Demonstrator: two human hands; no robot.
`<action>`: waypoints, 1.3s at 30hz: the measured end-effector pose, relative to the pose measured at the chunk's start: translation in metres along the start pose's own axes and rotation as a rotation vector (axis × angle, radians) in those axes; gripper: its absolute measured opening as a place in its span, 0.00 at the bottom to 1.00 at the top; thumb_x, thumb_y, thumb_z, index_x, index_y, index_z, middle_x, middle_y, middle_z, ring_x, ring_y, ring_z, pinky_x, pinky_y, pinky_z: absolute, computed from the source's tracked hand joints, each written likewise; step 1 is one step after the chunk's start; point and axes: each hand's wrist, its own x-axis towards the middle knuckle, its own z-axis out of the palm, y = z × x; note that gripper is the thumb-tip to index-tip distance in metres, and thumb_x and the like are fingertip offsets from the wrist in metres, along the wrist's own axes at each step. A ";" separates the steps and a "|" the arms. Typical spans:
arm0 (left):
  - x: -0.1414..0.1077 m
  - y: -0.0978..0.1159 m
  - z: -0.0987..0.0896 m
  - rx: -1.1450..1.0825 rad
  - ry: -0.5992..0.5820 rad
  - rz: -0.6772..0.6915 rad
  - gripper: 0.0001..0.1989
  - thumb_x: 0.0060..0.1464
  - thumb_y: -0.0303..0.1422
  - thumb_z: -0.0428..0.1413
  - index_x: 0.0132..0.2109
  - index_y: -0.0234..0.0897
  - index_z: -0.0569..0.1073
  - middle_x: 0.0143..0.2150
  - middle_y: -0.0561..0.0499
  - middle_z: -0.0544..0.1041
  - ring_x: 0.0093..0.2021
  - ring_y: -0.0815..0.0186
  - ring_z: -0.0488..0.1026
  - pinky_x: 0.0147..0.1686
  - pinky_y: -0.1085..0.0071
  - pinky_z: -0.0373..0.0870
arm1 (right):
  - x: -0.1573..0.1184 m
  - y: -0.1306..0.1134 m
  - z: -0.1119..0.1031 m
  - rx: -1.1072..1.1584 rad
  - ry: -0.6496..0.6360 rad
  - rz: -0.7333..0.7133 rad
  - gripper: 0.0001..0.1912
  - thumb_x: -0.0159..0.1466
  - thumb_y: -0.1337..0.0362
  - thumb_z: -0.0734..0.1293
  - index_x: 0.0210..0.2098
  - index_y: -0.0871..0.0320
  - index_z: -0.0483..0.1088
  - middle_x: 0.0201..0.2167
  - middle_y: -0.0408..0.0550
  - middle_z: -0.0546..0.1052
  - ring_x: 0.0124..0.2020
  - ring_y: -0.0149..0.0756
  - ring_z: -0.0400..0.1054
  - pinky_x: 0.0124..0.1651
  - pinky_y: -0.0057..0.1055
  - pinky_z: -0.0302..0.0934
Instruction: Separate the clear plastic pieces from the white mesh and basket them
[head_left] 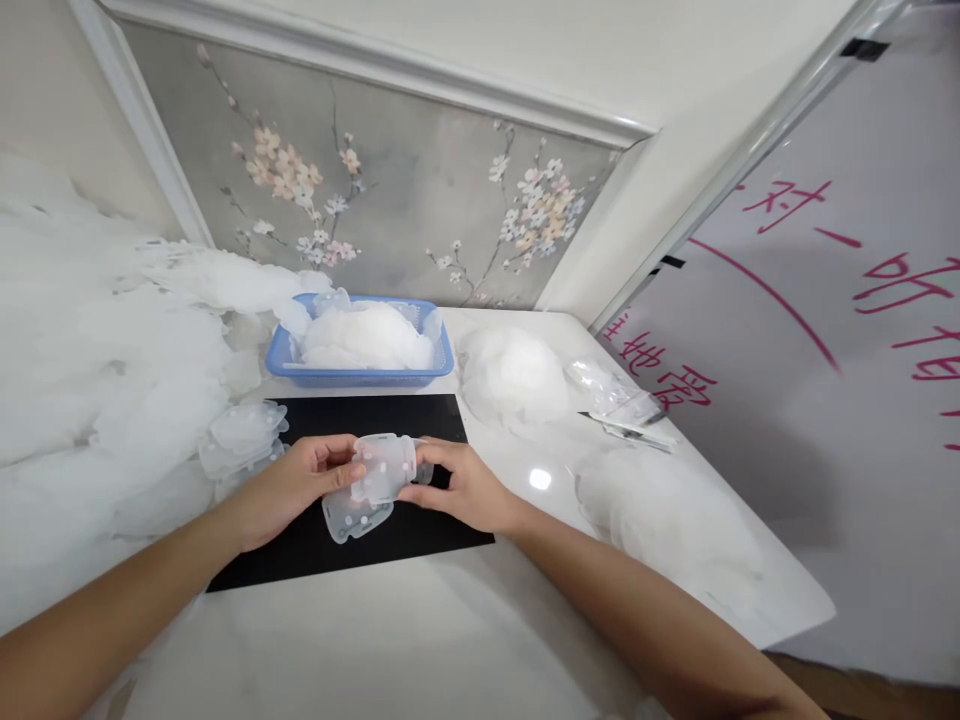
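Over a black mat (pixel 285 560), both hands hold translucent jar-shaped plastic pieces (pixel 384 468) with small holes and whitish dots. My left hand (pixel 300 485) pinches their left edge, thumb on top. On the right side, my right hand (pixel 457 485) grips the narrower neck end between thumb and fingers. A second such piece (pixel 356 515) shows below the upper one, partly overlapped by it. Just left of the mat lies a stack of similar plastic pieces (pixel 244 435), close to my left forearm.
A blue basket (pixel 360 378) behind the mat holds a white translucent heap. A large pile of translucent pieces (pixel 90 350) covers the table's left. White heaps (pixel 517 375) and clear bags (pixel 611 390) lie right. A whiteboard (pixel 787 400) with red writing stands right; a floral panel (pixel 405 200) is behind.
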 end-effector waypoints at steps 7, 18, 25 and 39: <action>0.000 -0.001 0.001 0.147 -0.004 -0.008 0.13 0.49 0.42 0.65 0.36 0.38 0.76 0.29 0.55 0.75 0.29 0.65 0.71 0.29 0.72 0.65 | 0.001 -0.001 -0.002 0.134 0.056 0.235 0.21 0.64 0.45 0.67 0.30 0.58 0.70 0.26 0.42 0.70 0.28 0.31 0.61 0.33 0.29 0.57; -0.005 0.004 0.001 0.551 -0.054 -0.070 0.20 0.59 0.49 0.51 0.33 0.38 0.75 0.22 0.57 0.64 0.22 0.68 0.59 0.21 0.73 0.53 | -0.001 -0.010 -0.010 0.062 -0.042 0.435 0.20 0.63 0.50 0.68 0.24 0.59 0.72 0.13 0.37 0.63 0.16 0.24 0.52 0.21 0.25 0.47; -0.002 0.004 0.000 0.612 0.026 -0.053 0.20 0.59 0.48 0.51 0.30 0.38 0.73 0.22 0.56 0.63 0.22 0.67 0.59 0.23 0.72 0.50 | 0.001 -0.005 -0.014 -0.005 0.090 0.425 0.19 0.62 0.49 0.68 0.27 0.60 0.75 0.14 0.37 0.61 0.17 0.25 0.50 0.21 0.26 0.45; -0.007 0.008 -0.003 0.479 0.251 -0.137 0.27 0.53 0.50 0.59 0.56 0.46 0.68 0.28 0.55 0.80 0.25 0.63 0.73 0.22 0.74 0.61 | -0.002 0.008 -0.017 -0.067 0.365 0.225 0.18 0.67 0.61 0.60 0.55 0.53 0.70 0.39 0.48 0.74 0.29 0.33 0.66 0.32 0.32 0.68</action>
